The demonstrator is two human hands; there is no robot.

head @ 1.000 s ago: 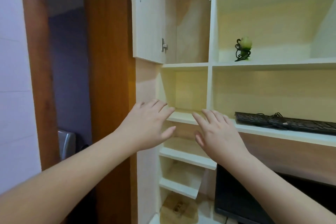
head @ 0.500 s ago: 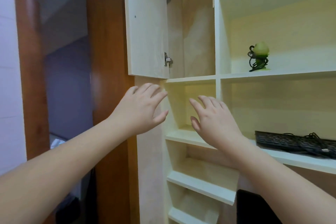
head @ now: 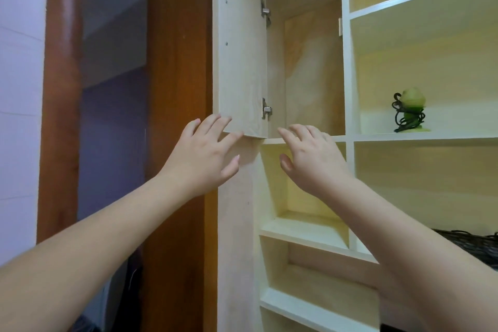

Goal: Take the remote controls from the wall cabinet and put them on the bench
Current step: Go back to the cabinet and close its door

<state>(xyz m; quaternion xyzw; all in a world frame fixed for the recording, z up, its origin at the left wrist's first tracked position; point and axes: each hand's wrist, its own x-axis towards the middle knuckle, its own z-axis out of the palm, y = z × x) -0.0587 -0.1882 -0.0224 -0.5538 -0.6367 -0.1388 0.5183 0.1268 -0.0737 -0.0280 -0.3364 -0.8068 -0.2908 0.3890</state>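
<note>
Both grips are spread and hold nothing: left hand (head: pixel 203 155) has fingertips at the bottom edge of the swung-out cabinet door (head: pixel 241 62); right hand (head: pixel 310 159) reaches toward the wall cabinet (head: pixel 310 67) opening. Remote controls cannot be seen.

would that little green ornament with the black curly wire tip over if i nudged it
Probably: the small round green ornament wrapped in black wire looks top-heavy, its bulbous head over a narrow stem. Its flat pale base may steady it. It looks light, so it would likely slide easily.

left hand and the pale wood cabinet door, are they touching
Touching. The head view shows the left hand with its straight fingertips overlapping the bottom edge of the open pale wood cabinet door, with no visible gap.
</note>
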